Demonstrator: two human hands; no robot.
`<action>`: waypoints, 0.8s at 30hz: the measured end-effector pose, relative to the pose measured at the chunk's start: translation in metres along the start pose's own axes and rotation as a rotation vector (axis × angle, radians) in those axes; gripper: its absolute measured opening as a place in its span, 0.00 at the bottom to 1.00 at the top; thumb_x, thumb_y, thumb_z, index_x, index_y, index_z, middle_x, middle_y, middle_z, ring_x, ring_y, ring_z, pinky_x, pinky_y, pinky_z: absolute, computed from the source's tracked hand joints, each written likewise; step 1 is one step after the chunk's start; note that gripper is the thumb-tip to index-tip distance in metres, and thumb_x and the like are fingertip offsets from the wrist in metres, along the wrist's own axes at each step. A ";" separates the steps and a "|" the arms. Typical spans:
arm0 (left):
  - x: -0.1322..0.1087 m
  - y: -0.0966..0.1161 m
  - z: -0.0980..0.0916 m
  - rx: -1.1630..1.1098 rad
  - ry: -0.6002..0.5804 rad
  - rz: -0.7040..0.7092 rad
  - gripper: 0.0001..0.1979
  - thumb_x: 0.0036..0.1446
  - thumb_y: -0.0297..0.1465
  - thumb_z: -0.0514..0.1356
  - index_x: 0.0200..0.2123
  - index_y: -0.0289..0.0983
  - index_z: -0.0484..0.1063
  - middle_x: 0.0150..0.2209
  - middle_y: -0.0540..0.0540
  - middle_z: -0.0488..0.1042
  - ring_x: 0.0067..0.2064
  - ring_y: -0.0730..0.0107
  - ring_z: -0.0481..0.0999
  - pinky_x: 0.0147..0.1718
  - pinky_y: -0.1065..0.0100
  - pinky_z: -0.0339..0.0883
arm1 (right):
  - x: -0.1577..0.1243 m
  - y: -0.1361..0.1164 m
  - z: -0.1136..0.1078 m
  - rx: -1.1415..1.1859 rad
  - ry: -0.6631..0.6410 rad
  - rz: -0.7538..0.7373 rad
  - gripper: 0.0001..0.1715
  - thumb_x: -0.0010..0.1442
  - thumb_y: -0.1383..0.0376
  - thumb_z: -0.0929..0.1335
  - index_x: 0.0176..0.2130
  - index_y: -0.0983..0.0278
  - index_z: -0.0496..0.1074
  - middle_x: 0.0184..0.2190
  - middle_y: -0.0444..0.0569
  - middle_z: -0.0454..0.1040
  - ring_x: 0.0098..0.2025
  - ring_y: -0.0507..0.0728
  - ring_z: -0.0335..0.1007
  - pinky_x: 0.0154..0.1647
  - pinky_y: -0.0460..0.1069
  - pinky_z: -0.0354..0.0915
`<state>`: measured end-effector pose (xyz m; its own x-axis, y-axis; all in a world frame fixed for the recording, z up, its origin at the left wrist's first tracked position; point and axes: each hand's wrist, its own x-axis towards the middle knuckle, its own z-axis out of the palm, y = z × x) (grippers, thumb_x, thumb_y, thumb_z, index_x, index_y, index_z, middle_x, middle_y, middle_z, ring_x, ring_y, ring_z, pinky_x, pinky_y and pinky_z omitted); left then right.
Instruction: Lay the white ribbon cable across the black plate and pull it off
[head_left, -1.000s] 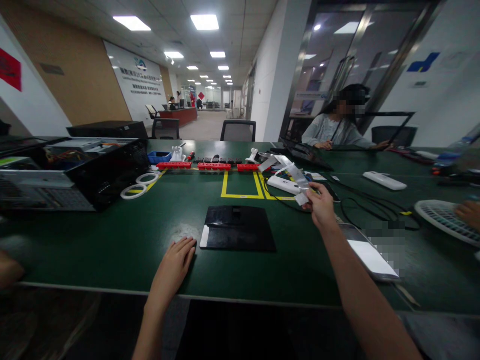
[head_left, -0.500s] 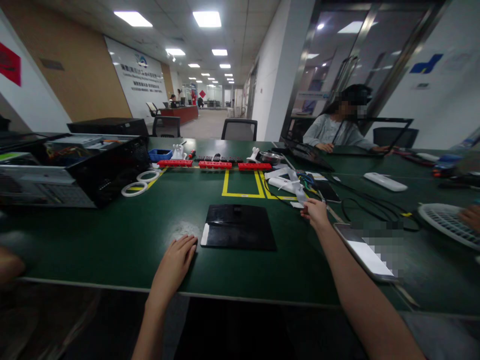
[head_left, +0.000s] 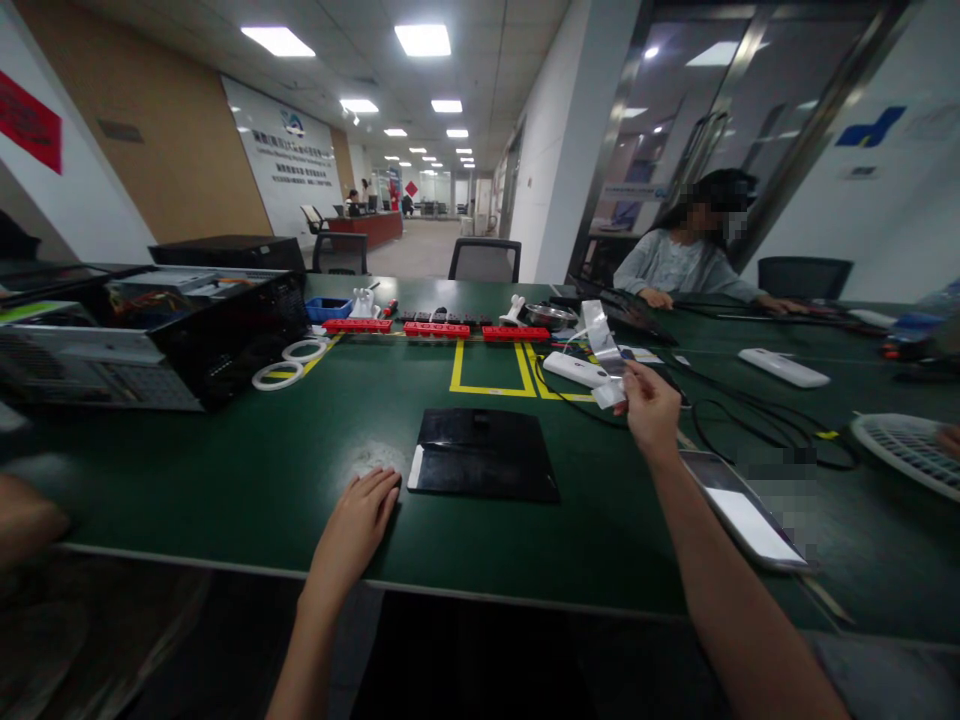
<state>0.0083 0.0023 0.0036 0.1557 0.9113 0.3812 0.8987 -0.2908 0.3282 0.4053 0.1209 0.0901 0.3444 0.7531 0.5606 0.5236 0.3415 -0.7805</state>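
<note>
My right hand (head_left: 649,408) is raised over the green table (head_left: 225,460), pinched shut on a clear plastic strip (head_left: 602,343) that stands up from its fingers. My left hand (head_left: 356,527) lies flat and open on the table near the front edge, just left of a flat black panel (head_left: 484,455). A white power strip (head_left: 576,369) lies beyond the right hand, next to the yellow taped square (head_left: 491,372).
An open black computer case (head_left: 172,335) fills the left side, with white tape rings (head_left: 289,362) beside it. Red blocks (head_left: 435,328) line the far side. A phone (head_left: 742,510), black cables (head_left: 750,420) and a fan grille (head_left: 907,450) lie right. A person sits across.
My right hand dipped toward the table with the strip half a second ago, then lifted it again so the strip now stands upright. The left hand stayed put.
</note>
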 end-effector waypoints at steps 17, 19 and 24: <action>0.000 -0.005 0.008 0.014 0.015 0.014 0.17 0.62 0.33 0.46 0.48 0.39 0.70 0.51 0.43 0.72 0.55 0.61 0.67 0.56 0.53 0.55 | -0.023 -0.042 -0.015 0.241 -1.033 0.167 0.25 0.47 0.49 0.69 0.34 0.68 0.71 0.25 0.48 0.69 0.26 0.51 0.63 0.25 0.46 0.59; 0.000 -0.006 0.008 0.011 0.012 0.015 0.17 0.62 0.33 0.46 0.48 0.39 0.70 0.51 0.43 0.72 0.55 0.61 0.67 0.55 0.53 0.55 | -0.024 -0.037 -0.004 0.163 -1.159 0.146 0.25 0.49 0.52 0.69 0.39 0.68 0.72 0.27 0.47 0.70 0.28 0.51 0.63 0.27 0.45 0.59; 0.001 -0.005 0.006 0.006 -0.007 -0.002 0.18 0.63 0.33 0.46 0.49 0.38 0.70 0.52 0.44 0.71 0.56 0.61 0.66 0.56 0.54 0.55 | -0.032 -0.021 0.020 0.024 -1.282 0.139 0.25 0.54 0.54 0.66 0.46 0.68 0.70 0.20 0.40 0.64 0.22 0.48 0.58 0.21 0.43 0.57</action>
<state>0.0062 0.0060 -0.0031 0.1568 0.9139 0.3745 0.9014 -0.2873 0.3238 0.3678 0.1009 0.0831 -0.6028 0.7774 -0.1796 0.5252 0.2172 -0.8228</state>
